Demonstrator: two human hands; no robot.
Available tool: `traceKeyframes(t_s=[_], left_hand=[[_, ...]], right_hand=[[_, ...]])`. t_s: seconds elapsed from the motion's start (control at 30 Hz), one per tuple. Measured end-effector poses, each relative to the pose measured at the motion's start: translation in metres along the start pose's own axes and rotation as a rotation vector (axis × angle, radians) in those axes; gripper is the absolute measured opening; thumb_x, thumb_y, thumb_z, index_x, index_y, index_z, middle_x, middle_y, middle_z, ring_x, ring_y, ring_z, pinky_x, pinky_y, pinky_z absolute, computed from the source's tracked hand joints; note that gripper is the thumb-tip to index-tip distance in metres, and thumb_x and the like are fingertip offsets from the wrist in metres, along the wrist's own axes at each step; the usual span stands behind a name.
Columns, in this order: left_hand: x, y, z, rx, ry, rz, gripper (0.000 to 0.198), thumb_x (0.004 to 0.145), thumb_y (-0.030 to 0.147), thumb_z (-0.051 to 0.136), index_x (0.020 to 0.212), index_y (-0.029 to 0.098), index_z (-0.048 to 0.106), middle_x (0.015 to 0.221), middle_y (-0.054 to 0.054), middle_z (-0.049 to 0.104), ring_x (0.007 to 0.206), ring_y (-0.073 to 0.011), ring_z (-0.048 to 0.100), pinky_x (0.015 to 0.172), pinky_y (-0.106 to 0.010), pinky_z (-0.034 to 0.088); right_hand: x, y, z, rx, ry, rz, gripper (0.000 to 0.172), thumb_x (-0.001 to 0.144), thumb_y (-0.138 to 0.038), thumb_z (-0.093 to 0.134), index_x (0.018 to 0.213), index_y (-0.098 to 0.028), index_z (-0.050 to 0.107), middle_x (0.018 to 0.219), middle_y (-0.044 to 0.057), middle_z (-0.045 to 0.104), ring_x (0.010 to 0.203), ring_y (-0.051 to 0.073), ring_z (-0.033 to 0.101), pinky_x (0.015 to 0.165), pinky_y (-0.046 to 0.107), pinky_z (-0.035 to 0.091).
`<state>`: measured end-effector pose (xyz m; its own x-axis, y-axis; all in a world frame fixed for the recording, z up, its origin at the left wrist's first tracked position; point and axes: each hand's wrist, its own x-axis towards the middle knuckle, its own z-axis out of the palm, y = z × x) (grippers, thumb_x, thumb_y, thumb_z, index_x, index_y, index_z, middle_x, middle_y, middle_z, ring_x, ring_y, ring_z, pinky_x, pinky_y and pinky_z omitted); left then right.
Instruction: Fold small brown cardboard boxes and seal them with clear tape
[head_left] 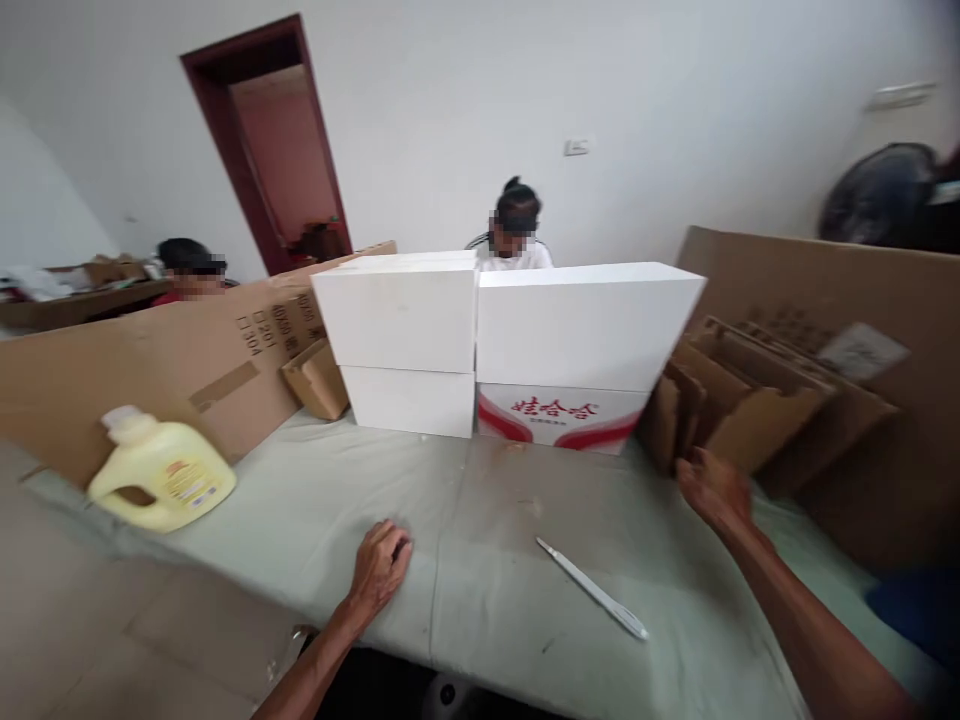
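My left hand [381, 562] rests on the table near its front edge, fingers curled in, with nothing seen in them. At the right, my right hand [716, 487] is closed at the lower edge of a folded cardboard piece [769, 425], one of several standing on edge there. The fingertips are partly hidden. Between the hands lies a slim white craft knife [592, 588], slanting toward the front right; neither hand touches it.
White boxes [405, 320] are stacked at the back, beside a red-and-white printed carton [559, 418]. A yellow jug [165, 475] stands left. Tall cardboard panels [225, 370] flank the green-covered table [300, 520]. One person [517, 230] sits behind the boxes, another [191, 270] farther left.
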<state>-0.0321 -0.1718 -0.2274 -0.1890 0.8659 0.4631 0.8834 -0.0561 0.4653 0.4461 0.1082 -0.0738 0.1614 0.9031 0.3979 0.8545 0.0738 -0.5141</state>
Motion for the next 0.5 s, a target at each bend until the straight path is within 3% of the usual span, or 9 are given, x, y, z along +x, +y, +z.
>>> traceKeyframes(t_s=[0.07, 0.13, 0.2, 0.3, 0.4, 0.5], left_hand=[[0.001, -0.001, 0.003, 0.006, 0.004, -0.012, 0.022, 0.1, 0.027, 0.055, 0.083, 0.024, 0.07, 0.087, -0.008, 0.072, 0.089, -0.0253, 0.07, 0.082, -0.037, 0.053], [0.0, -0.001, 0.005, 0.005, 0.008, -0.018, 0.021, 0.099, 0.023, 0.055, 0.083, 0.023, 0.068, 0.086, -0.007, 0.071, 0.088, -0.0251, 0.068, 0.08, -0.036, 0.051], [0.001, -0.002, 0.006, -0.002, 0.01, -0.022, 0.02, 0.098, 0.021, 0.056, 0.081, 0.023, 0.066, 0.085, -0.007, 0.07, 0.087, -0.0249, 0.067, 0.079, -0.036, 0.049], [0.002, -0.003, 0.008, -0.015, 0.01, -0.031, 0.019, 0.095, 0.02, 0.059, 0.077, 0.023, 0.061, 0.082, -0.007, 0.069, 0.084, -0.0245, 0.064, 0.077, -0.037, 0.047], [0.003, -0.003, 0.011, -0.026, 0.015, -0.05, 0.02, 0.094, 0.02, 0.062, 0.074, 0.024, 0.058, 0.078, -0.006, 0.067, 0.081, -0.0239, 0.062, 0.076, -0.037, 0.046], [0.001, 0.001, 0.014, -0.039, 0.025, -0.077, 0.022, 0.091, 0.018, 0.064, 0.072, 0.024, 0.056, 0.076, -0.005, 0.066, 0.078, -0.0228, 0.062, 0.075, -0.036, 0.046]], right_hand=[[-0.026, 0.006, 0.012, 0.011, -0.019, -0.008, 0.041, 0.105, -0.036, 0.047, 0.079, -0.018, 0.073, 0.091, 0.029, 0.074, 0.085, 0.035, 0.075, 0.07, 0.049, 0.05], [-0.066, 0.013, 0.031, 0.058, -0.085, -0.079, 0.035, 0.1, -0.044, 0.052, 0.078, -0.025, 0.071, 0.093, 0.025, 0.077, 0.082, 0.033, 0.075, 0.071, 0.047, 0.053], [-0.113, 0.021, 0.054, 0.152, -0.146, -0.27, 0.037, 0.095, -0.059, 0.056, 0.083, -0.028, 0.072, 0.089, 0.017, 0.077, 0.082, 0.033, 0.076, 0.078, 0.048, 0.059], [-0.171, 0.029, 0.086, 0.178, -0.148, -0.56, 0.049, 0.098, -0.07, 0.051, 0.101, -0.027, 0.076, 0.102, 0.015, 0.079, 0.096, 0.034, 0.077, 0.089, 0.05, 0.061], [-0.197, 0.029, 0.105, 0.099, -0.071, -0.598, 0.049, 0.101, -0.069, 0.049, 0.097, -0.026, 0.074, 0.093, 0.012, 0.075, 0.089, 0.033, 0.076, 0.079, 0.048, 0.06], [-0.196, 0.028, 0.112, 0.073, -0.065, -0.606, 0.047, 0.104, -0.062, 0.046, 0.088, -0.027, 0.072, 0.084, 0.009, 0.071, 0.08, 0.031, 0.075, 0.071, 0.047, 0.058]])
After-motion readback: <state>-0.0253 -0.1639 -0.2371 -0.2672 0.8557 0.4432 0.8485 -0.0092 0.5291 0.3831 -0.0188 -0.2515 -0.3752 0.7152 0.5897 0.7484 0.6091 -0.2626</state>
